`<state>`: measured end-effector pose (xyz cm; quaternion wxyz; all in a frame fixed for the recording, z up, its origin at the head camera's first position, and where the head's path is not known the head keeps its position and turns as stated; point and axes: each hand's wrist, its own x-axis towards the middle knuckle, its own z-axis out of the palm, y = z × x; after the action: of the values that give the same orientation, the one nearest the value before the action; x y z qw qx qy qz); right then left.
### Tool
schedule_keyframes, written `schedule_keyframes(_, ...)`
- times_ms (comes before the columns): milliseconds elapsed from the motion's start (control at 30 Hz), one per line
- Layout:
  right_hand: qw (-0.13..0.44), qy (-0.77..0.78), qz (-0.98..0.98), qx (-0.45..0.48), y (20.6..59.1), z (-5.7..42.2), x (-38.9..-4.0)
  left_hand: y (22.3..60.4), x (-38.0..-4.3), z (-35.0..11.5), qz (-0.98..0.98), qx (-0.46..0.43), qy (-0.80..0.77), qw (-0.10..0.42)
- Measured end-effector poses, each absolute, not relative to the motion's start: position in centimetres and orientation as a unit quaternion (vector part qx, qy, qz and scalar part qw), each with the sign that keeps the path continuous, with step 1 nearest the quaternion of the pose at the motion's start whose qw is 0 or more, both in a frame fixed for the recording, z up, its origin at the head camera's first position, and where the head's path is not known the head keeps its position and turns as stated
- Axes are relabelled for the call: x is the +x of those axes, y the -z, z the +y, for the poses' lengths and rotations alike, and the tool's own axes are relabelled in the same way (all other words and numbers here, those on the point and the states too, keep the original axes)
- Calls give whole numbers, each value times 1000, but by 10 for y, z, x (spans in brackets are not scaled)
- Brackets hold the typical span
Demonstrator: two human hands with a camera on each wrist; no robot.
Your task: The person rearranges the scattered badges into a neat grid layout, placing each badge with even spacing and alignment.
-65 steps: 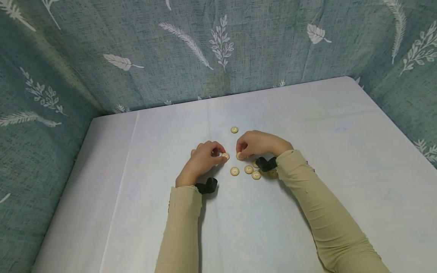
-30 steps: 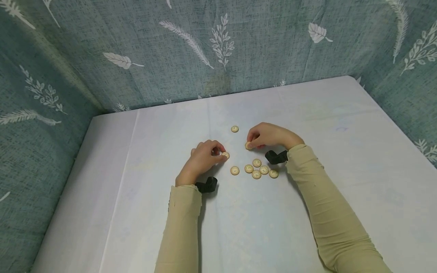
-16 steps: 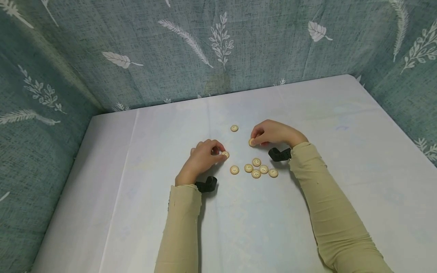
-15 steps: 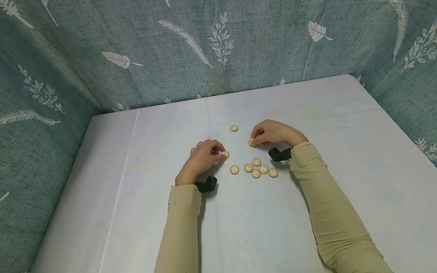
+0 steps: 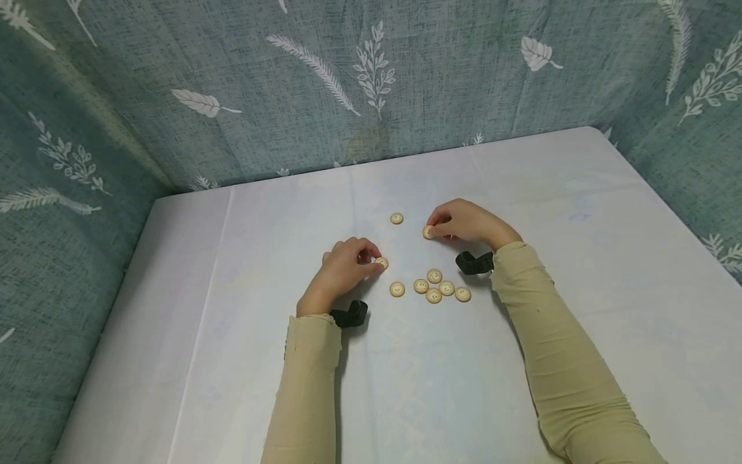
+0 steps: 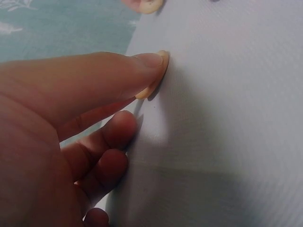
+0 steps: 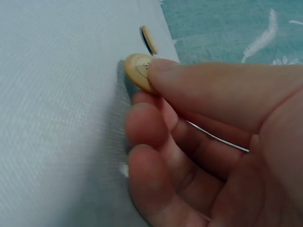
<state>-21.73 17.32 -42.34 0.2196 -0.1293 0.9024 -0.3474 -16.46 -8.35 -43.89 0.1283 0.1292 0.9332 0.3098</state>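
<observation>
right grip (image 5: 468,222): pinched button (image 5: 426,232) shifted farther back | left grip (image 5: 343,267): unmoved

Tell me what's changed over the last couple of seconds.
The right hand has carried its pinched button away from the left hand, toward the far edge and rightward. No button was visibly let go or newly taken. The left hand stays put, pinching its own button; the loose buttons lie as they were.
</observation>
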Motion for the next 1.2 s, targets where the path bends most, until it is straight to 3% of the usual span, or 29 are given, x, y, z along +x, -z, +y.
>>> schedule_keyframes(500, 127, 375, 916, -72, 430, 166, -217, 439, -163, -84, 933, 140, -311, 119)
schedule_keyframes(1200, 83, 368, 925, -46, 437, 162, -221, 437, -165, -83, 931, 132, -314, 132)
